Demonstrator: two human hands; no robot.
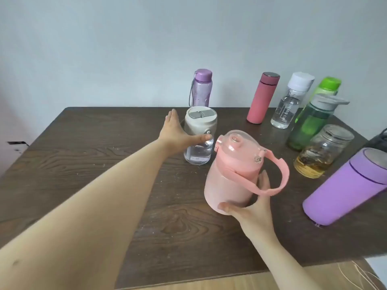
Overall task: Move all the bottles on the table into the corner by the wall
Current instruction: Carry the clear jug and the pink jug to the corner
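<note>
My right hand [250, 208] is shut on a pink bottle with a loop handle [232, 174], gripping its lower body near the table's middle. My left hand [178, 133] is wrapped around a clear bottle with a beige lid [200, 139] just behind it. A purple translucent bottle [202, 87] stands at the back edge by the wall. Along the right stand a coral flask [262, 98], a clear bottle with a white cap [291, 101], two green bottles [310, 122] [327, 85], a glass jar with tea [322, 151] and a large purple tumbler [345, 187].
The dark wooden table [94, 164] reaches to a pale wall at the back. A dark object [380, 139] shows at the right edge. Light wooden flooring [230, 281] lies below the front edge of the table.
</note>
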